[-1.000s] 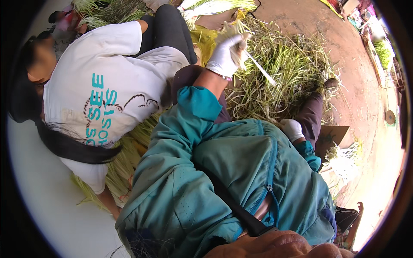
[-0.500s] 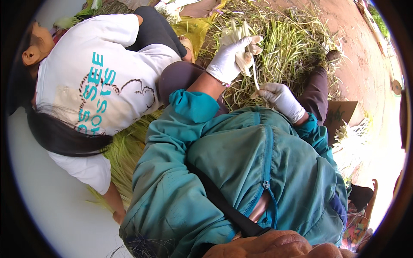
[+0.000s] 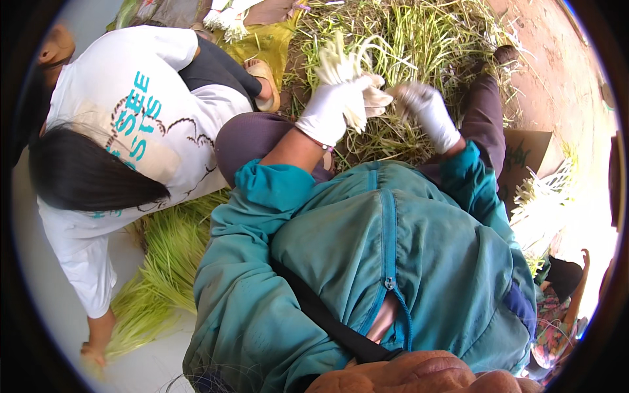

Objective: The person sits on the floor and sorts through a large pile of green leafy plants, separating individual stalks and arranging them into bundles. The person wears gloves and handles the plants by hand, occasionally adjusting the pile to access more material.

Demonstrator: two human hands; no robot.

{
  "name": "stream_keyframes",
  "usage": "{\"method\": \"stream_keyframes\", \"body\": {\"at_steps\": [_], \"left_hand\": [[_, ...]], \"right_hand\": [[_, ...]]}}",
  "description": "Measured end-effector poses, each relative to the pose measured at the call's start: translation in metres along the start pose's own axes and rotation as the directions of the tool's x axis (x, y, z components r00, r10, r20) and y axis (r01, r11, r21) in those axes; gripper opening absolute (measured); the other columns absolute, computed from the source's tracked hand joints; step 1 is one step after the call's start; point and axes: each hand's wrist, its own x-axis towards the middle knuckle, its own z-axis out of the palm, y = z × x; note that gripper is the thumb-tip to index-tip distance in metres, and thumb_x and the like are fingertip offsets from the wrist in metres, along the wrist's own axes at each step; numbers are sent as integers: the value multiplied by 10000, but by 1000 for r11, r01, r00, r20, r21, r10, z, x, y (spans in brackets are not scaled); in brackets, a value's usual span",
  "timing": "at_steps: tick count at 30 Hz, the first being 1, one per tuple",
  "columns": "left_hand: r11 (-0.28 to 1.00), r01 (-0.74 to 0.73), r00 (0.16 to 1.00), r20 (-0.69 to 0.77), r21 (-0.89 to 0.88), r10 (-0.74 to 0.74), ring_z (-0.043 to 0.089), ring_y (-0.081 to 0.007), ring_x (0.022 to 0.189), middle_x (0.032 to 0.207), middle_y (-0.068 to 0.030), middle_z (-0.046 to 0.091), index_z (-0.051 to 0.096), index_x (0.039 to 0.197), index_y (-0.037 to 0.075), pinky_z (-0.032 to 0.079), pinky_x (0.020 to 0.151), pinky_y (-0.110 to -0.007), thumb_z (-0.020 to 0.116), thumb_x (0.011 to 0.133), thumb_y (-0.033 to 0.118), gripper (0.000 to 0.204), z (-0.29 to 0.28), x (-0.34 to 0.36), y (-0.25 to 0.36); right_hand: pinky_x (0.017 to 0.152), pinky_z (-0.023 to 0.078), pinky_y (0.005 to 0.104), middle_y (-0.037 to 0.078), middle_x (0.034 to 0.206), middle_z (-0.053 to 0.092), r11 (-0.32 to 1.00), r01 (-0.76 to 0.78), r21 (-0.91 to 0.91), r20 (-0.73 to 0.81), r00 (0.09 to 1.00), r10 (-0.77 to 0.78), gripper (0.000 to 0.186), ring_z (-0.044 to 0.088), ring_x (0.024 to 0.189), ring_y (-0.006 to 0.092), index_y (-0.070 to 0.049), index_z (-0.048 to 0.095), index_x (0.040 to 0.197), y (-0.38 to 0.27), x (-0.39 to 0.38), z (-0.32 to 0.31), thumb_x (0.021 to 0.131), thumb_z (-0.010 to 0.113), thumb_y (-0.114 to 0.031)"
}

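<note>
My left hand (image 3: 331,111), in a white glove, is closed around a bunch of pale stalks (image 3: 341,59) held above my raised left knee. My gloved right hand (image 3: 429,111) is raised just right of the bunch, its blurred fingers curled by the stalk ends; what they hold is too unclear to name. Beneath both hands a wide heap of loose green and straw-coloured leaves (image 3: 406,46) covers the ground.
A co-worker (image 3: 118,118) in a white shirt bends close at my left over long green shoots (image 3: 164,268). A yellow sack (image 3: 268,42) lies top centre. Cardboard (image 3: 531,150) and pale bundles (image 3: 537,216) stand at right. Another person (image 3: 557,321) shows lower right.
My right hand has risen from low by my thigh to beside the bunch. My left hand has moved slightly left and lower. The co-worker's arm has reached further down left.
</note>
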Motion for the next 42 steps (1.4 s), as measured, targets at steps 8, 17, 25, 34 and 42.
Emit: {"method": "stream_keyframes", "body": {"at_steps": [8,17,25,34,42], "left_hand": [[973,-215,967,117,-85,224,392,-98,496,596,31,377,509,1032,85,341,493,-266,422,989,201,152,16,19,39],[976,60,987,-133,-211,-90,524,-136,625,735,-4,540,549,1157,25,498,704,-412,581,906,178,296,23,71,32],[980,104,989,-88,-168,-120,445,-127,646,682,31,403,502,1128,53,407,720,-345,539,929,195,247,13,78,33],[985,54,999,16,-165,-52,436,-84,621,694,41,411,487,1219,18,406,647,-297,490,965,195,310,-11,88,17],[954,115,968,245,-276,-45,427,-61,602,682,40,401,454,1302,32,416,611,-246,443,991,184,346,-7,103,22]], "right_hand": [[464,402,223,128,827,637,766,-203,610,-393,762,514,149,505,533,139,24,570,956,222,71,-143,855,510,-69],[574,469,361,123,810,631,403,-216,-889,-91,948,306,277,628,735,260,60,582,936,259,87,-119,880,597,-210],[602,528,341,85,970,563,523,-729,443,-57,559,827,336,622,801,229,-59,547,1173,233,101,-93,927,551,-287],[649,524,368,155,772,670,829,-507,-236,-415,824,386,275,679,736,249,14,667,898,120,68,-104,853,594,-247],[577,535,283,76,758,686,962,-116,-246,-557,830,-42,242,648,602,125,-9,681,941,-43,7,-123,864,636,-234]]}}
